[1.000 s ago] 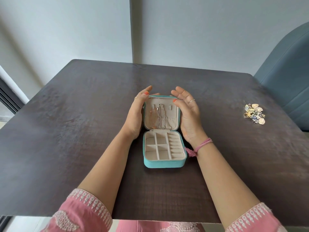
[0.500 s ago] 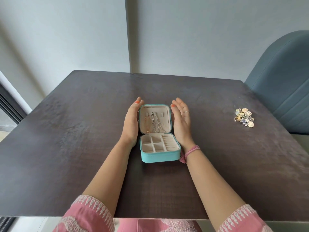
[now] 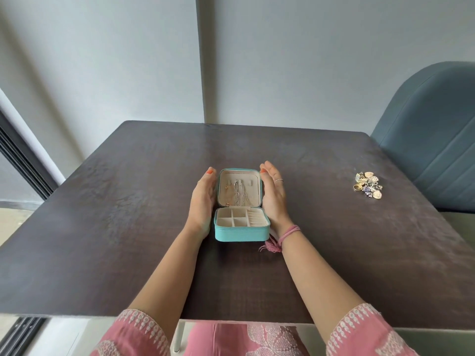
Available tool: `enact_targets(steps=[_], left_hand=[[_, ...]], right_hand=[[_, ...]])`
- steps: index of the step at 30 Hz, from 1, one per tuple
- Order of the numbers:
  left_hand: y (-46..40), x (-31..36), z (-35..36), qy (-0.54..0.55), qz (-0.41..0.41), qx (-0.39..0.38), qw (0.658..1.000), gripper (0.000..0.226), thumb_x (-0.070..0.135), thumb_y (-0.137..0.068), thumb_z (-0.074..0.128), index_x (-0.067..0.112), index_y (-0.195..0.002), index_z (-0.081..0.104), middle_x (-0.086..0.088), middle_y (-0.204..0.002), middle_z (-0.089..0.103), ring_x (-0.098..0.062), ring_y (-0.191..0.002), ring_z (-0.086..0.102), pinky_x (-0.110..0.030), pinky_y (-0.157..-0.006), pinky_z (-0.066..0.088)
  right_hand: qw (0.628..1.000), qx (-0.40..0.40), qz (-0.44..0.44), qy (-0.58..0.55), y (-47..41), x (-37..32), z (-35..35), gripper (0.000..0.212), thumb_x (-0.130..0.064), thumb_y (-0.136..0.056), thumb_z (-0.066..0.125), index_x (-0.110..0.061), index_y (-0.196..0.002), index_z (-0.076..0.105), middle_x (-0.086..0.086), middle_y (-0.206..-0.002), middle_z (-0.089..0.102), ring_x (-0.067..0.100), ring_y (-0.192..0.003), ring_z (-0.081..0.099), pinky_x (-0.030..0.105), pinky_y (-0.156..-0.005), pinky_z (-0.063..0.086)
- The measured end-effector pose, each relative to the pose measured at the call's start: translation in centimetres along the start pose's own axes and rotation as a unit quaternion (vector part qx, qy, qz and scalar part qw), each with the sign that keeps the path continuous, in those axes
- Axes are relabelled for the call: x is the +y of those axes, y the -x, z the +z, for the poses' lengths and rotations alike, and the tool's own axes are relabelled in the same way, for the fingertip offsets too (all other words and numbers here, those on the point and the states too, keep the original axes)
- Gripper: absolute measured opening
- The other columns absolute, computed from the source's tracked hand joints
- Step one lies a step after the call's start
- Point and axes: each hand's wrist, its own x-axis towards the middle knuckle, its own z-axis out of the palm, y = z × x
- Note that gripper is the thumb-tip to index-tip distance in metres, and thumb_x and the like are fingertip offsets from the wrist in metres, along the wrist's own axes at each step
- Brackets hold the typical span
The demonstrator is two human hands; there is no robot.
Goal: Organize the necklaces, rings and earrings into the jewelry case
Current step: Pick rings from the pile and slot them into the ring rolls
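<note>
A small turquoise jewelry case [image 3: 241, 233] stands open at the middle of the dark table [image 3: 102, 214], its lid upright. Necklaces [image 3: 237, 192] hang inside the lid, a silver chain and a thinner gold one. The cream compartments [image 3: 232, 220] in the base look bare. My left hand [image 3: 203, 201] lies flat against the left side of the lid, and my right hand [image 3: 273, 196] flanks the right side, fingers straight. Neither hand holds anything. A heap of rings and earrings [image 3: 368, 185] lies far right on the table.
A blue-grey upholstered chair [image 3: 431, 140] stands at the table's right far corner. A grey wall runs behind the table. A dark window frame [image 3: 18, 160] is at the left. My pink sleeves show at the near edge.
The view has tilted up and pulled back, so the case and hands sit lower and smaller. My hands stay beside the lid, fingers now straighter. The case and heap have not shifted.
</note>
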Motion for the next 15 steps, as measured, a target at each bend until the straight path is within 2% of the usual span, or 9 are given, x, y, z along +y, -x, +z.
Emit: enact_targets(steps=[1,2,3,4,8,11,13,15], left_hand=[[0.0,0.1,-0.5,-0.006,-0.004,0.012,1.0,0.03,0.029,-0.103,0.032,0.017,-0.113,0.058,0.017,-0.105,0.068,0.009,-0.094,0.062,-0.01,-0.082,0.047],[0.0,0.3,-0.9,-0.018,-0.01,0.026,0.999,0.038,0.031,-0.102,0.034,0.014,-0.131,0.05,0.011,-0.129,0.059,0.003,-0.114,0.055,-0.016,-0.097,0.042],[0.0,0.4,-1.2,-0.029,-0.014,0.034,0.999,0.045,0.032,-0.102,0.035,0.012,-0.142,0.04,0.006,-0.143,0.047,-0.004,-0.129,0.045,-0.023,-0.108,0.034],[0.3,0.9,-1.2,-0.037,-0.011,0.034,0.999,0.049,0.032,-0.102,0.035,0.012,-0.146,0.034,0.003,-0.149,0.04,-0.009,-0.136,0.037,-0.026,-0.113,0.029],[0.4,3.0,-0.4,-0.117,0.029,0.038,0.992,0.05,0.036,-0.098,0.042,0.013,-0.142,0.041,0.002,-0.147,0.043,-0.009,-0.135,0.039,-0.025,-0.112,0.027],[-0.2,4.6,1.1,-0.18,0.071,0.017,0.981,0.046,0.036,-0.093,0.051,0.015,-0.134,0.053,0.006,-0.137,0.054,-0.001,-0.124,0.048,-0.023,-0.111,0.032],[-0.3,5.3,2.9,-0.217,0.095,0.002,0.972,0.036,0.023,-0.097,0.052,0.013,-0.132,0.055,0.007,-0.128,0.058,0.006,-0.11,0.054,-0.01,-0.098,0.039],[-0.4,5.3,5.5,-0.241,0.103,-0.025,0.965,0.036,0.018,-0.095,0.056,0.014,-0.131,0.055,0.004,-0.126,0.059,0.001,-0.111,0.055,-0.007,-0.09,0.041]], right_hand=[[1.0,0.002,0.007,-0.006,0.0,0.0,-0.1,0.036,-0.023,-0.1,0.047,-0.018,-0.137,0.046,-0.004,-0.135,0.05,0.001,-0.112,0.054,0.01,-0.084,0.047],[1.0,0.004,0.013,-0.014,-0.1,0.0,-0.3,0.033,-0.025,-0.1,0.048,-0.022,-0.133,0.049,-0.005,-0.135,0.051,0.004,-0.116,0.054,0.017,-0.093,0.047],[1.0,0.006,0.015,-0.022,-0.1,0.1,-0.5,0.029,-0.026,-0.099,0.05,-0.027,-0.128,0.052,-0.005,-0.137,0.052,0.006,-0.121,0.052,0.024,-0.101,0.044],[0.999,0.007,0.016,-0.03,-0.1,0.1,-0.7,0.026,-0.026,-0.099,0.051,-0.03,-0.124,0.053,-0.004,-0.138,0.052,0.006,-0.124,0.05,0.026,-0.106,0.04],[0.998,0.008,0.012,-0.067,0.0,-0.7,-2.4,0.021,-0.019,-0.098,0.053,-0.03,-0.115,0.058,-0.002,-0.136,0.055,-0.003,-0.118,0.052,0.015,-0.093,0.037],[0.999,0.024,-0.016,-0.038,0.4,-1.9,-4.5,0.022,-0.011,-0.097,0.052,-0.027,-0.108,0.062,-0.005,-0.125,0.062,-0.002,-0.113,0.056,0.017,-0.096,0.039],[0.998,0.053,-0.042,-0.004,0.6,-3.0,-6.0,0.025,-0.004,-0.095,0.052,-0.024,-0.102,0.064,-0.009,-0.111,0.066,-0.003,-0.105,0.059,0.018,-0.097,0.041],[0.994,0.083,-0.072,0.028,0.5,-4.1,-7.9,0.025,0.003,-0.093,0.05,-0.016,-0.099,0.065,-0.01,-0.101,0.067,-0.007,-0.094,0.061,0.014,-0.09,0.044]])
